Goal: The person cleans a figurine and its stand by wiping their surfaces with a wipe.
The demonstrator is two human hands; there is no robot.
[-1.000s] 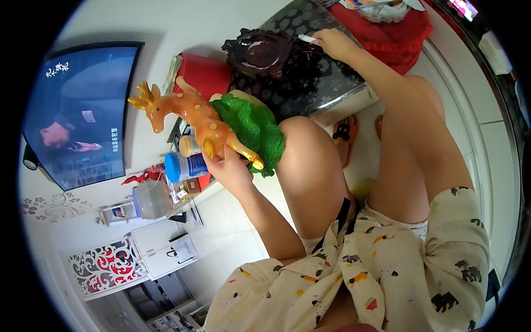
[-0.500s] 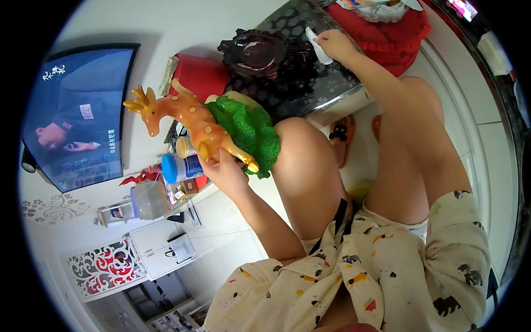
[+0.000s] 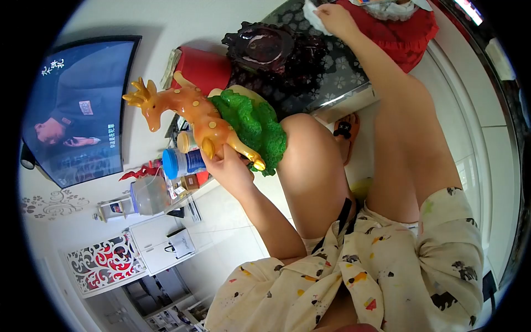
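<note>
My left hand grips an orange deer figurine with golden antlers and yellow spots. The fingers close round its lower body, near a golden hoof. Its crinkled green base leans against my knee. At the top, my right hand pinches a crumpled white tissue over the dark, flower-patterned tabletop. Between the two hands, on that tabletop, sits a dark glossy carved ornament with a hollow in it.
Beside the ornament stands a red container. A blue-lidded jar and a clear plastic jug are on the left, below a television. A red round cushion or stool is at upper right. An orange slipper is on the floor.
My right hand has moved up and away across the tabletop with the tissue. The deer figurine stays in my left hand, shifted only slightly; the whole view has shifted a little too.
</note>
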